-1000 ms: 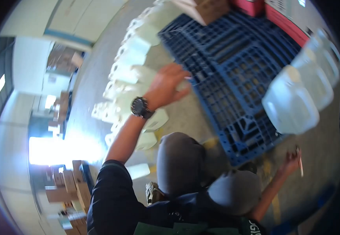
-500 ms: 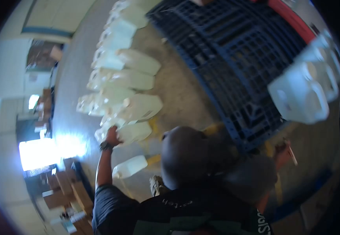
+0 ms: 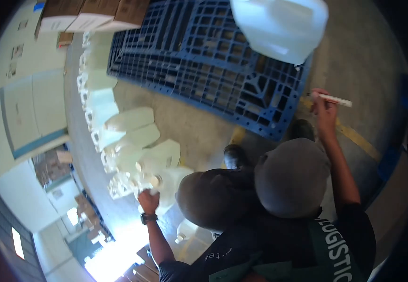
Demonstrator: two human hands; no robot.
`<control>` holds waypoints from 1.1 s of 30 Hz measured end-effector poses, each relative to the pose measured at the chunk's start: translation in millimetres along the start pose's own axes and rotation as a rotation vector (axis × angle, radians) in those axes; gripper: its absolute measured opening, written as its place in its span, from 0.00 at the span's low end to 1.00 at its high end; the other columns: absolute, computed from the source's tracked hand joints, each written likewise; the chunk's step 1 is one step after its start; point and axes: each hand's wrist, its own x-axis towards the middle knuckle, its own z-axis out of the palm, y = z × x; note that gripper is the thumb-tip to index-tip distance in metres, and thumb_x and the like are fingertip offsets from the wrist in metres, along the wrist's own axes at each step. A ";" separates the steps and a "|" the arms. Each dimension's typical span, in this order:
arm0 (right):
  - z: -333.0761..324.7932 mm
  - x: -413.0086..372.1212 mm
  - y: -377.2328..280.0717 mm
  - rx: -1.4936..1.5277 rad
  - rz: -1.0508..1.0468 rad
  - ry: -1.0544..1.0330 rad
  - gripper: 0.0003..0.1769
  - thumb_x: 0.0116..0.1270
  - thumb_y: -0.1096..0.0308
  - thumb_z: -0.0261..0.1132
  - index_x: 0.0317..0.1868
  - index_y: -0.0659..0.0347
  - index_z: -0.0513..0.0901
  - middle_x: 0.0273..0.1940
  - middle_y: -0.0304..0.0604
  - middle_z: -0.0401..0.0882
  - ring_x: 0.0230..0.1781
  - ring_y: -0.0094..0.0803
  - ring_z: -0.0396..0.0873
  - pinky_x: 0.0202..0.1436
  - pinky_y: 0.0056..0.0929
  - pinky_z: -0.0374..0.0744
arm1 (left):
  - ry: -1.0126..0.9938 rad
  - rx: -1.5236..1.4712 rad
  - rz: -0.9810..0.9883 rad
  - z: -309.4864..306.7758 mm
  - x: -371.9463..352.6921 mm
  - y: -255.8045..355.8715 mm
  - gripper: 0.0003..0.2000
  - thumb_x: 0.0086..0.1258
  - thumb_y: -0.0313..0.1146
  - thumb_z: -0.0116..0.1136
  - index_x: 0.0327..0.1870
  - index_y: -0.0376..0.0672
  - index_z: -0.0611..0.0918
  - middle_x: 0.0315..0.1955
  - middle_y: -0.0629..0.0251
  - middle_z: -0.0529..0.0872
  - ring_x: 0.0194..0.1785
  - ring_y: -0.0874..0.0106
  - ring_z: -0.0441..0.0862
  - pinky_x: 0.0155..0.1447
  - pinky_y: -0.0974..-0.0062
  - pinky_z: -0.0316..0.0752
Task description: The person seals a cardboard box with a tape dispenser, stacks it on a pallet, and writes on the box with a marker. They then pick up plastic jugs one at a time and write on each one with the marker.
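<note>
My left hand (image 3: 149, 200), with a dark watch on its wrist, is closed at the handle of a translucent plastic jug (image 3: 173, 181). This jug has a pale cap and stands at the near end of a row of similar jugs (image 3: 100, 101) on the floor. My right hand (image 3: 324, 105) is out to the right past my knee, gripping a slim white marker (image 3: 338, 100). Another jug (image 3: 194, 230) lies close to my left forearm, partly hidden by my leg. On the pallet's near right part is a large jug (image 3: 279, 28).
A blue plastic pallet (image 3: 208, 89) with a grid top lies ahead of my bent knees. Cardboard boxes (image 3: 95, 16) are stacked at its far left. Yellow lines (image 3: 359, 141) mark the concrete floor. More boxes (image 3: 88, 214) are along the left side.
My view has turned, bringing the pallet and right-hand jug higher and leftward. My left hand, earlier spread over a jug, is now closed at a handle. My right hand still holds the marker.
</note>
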 end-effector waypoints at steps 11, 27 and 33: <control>10.0 -18.0 -51.1 0.131 -0.163 -0.006 0.09 0.72 0.65 0.64 0.46 0.61 0.83 0.30 0.31 0.76 0.27 0.15 0.69 0.33 0.19 0.71 | -0.105 -1.133 -0.144 -167.5 100.7 212.0 0.05 0.55 0.27 0.66 0.26 0.34 0.83 0.22 0.67 0.83 0.25 0.78 0.76 0.33 0.77 0.70; 0.4 -15.6 12.5 0.576 -0.074 0.232 0.12 0.74 0.66 0.60 0.52 0.64 0.76 0.39 0.38 0.76 0.32 0.20 0.78 0.36 0.18 0.75 | -0.366 -2.211 -0.331 -204.6 145.7 482.5 0.04 0.66 0.27 0.64 0.39 0.41 0.81 0.36 0.67 0.86 0.44 0.72 0.84 0.57 0.65 0.81; 55.2 -8.7 0.3 0.871 -0.068 0.022 0.07 0.72 0.74 0.59 0.47 0.67 0.78 0.32 0.39 0.77 0.34 0.24 0.82 0.41 0.22 0.79 | -0.230 -2.276 -0.384 -208.4 140.2 492.8 0.07 0.73 0.32 0.61 0.46 0.40 0.81 0.38 0.64 0.89 0.37 0.72 0.87 0.47 0.67 0.86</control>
